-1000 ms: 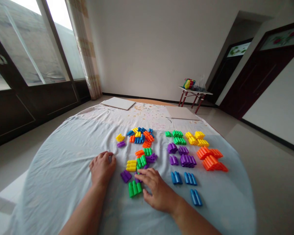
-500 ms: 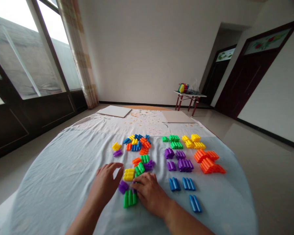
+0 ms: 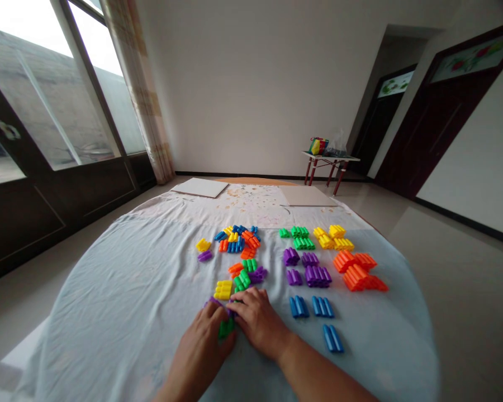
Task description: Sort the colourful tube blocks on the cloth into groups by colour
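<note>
Both hands, left (image 3: pixel 203 340) and right (image 3: pixel 257 324), seemingly pinch a green block (image 3: pixel 225 328); sorted groups (image 3: pixel 318 262) at two o'clock, mixed pile (image 3: pixel 237 251) remains at twelve.

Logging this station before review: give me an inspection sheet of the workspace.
Surface: pale blue cloth, wrinkled.
Job's things: green block and purple block between both hands.
Clutter: mixed pile; sorted groups of green, yellow, orange, purple, blue.
Hands: left hand and right hand on the green block.
Cables: nothing seen.
Surroundings: small table, windows, dark doors.
</note>
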Demonstrator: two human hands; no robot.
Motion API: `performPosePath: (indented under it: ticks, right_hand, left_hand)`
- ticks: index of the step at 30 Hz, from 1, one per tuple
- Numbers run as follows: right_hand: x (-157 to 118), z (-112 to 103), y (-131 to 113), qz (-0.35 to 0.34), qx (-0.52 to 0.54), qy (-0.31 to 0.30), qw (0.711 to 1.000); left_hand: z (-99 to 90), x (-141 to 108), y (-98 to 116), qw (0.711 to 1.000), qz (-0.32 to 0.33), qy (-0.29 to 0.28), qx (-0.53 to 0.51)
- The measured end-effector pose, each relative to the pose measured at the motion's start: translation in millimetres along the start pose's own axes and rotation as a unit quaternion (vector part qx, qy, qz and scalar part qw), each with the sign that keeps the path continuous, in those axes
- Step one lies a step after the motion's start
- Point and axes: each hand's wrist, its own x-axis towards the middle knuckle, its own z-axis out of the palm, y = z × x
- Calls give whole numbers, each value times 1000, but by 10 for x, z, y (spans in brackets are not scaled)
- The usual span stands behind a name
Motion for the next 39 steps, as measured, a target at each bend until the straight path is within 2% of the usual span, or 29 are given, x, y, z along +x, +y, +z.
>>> performPosePath:
  ticks: [6, 11, 15, 17, 21, 24, 27, 33, 36, 39]
  right_hand:
    - [18, 27, 13, 29, -6, 16, 999]
    - [14, -4, 50, 15, 25, 41, 999]
    - [-12, -74, 45, 14, 35, 99, 994]
    - [-22, -106, 3, 4, 40, 108, 993]
    - [-20, -106, -137, -41, 49, 47, 997]
    - [1, -53, -214, -76, 26, -20, 997]
    - [20, -15, -233, -81, -16, -60, 995]
    - [5, -121, -188, -86, -27, -79, 993]
    - [-15, -194, -112, -96, -10, -82, 992]
    - [-41, -156, -12, -122, -13, -103, 987]
  left_hand:
    - [-38, -211, 19, 999, -5, 37, 35]
    - [-78, -287, 28, 989, -1, 144, -22]
    - [-172, -147, 90, 981, -24, 174, -82]
    - [-250, -15, 41, 972, -50, 201, -109]
    - [-370, 329, -241, 950, -108, 256, -144]
    - [-362, 568, -458, 948, -144, 257, -120]
    - [-271, 710, -590, 950, -148, 251, -116]
    - [-93, 732, -718, 958, -128, 227, -123]
    - [-98, 721, -754, 958, -129, 223, -126]
    - [-122, 730, -786, 958, -139, 211, -134]
